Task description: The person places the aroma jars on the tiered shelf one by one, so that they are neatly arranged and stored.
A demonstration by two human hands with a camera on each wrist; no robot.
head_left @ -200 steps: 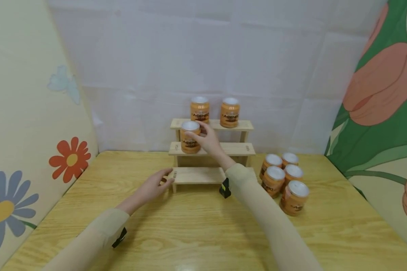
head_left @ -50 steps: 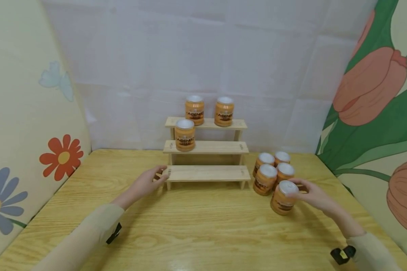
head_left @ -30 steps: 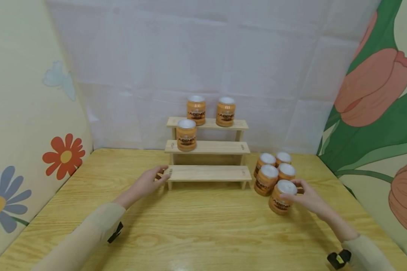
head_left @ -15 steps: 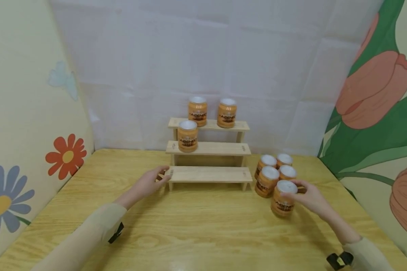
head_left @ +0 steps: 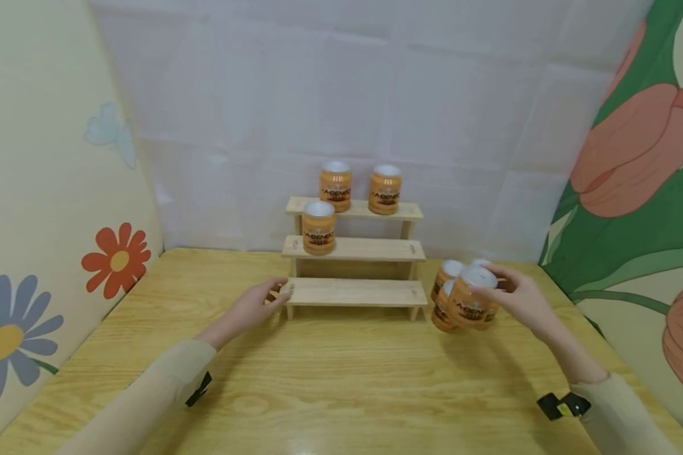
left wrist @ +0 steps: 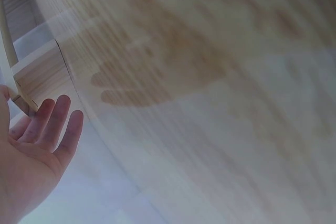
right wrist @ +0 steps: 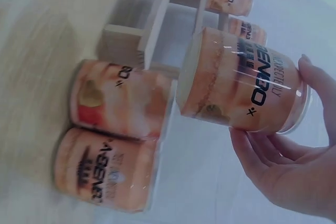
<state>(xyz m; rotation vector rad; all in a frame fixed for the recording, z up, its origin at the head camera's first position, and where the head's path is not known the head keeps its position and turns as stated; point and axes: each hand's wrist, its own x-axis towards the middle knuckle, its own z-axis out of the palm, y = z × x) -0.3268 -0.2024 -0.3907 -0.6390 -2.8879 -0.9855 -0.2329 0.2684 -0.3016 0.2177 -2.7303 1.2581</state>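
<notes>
Right now my right hand (head_left: 520, 297) has its fingers curled round an orange-labelled jar with a white lid (head_left: 471, 304), held clear of the table just right of the three-tier pale wooden step shelf (head_left: 354, 249), above the cluster of matching orange jars (right wrist: 118, 135). My left hand (head_left: 256, 306) rests with relaxed fingers against the shelf's bottom-left corner, steadying it. I'd call this the carry step; next calls for a level swing leftward to the middle tier, beside the jar standing there (head_left: 319, 227).
</notes>
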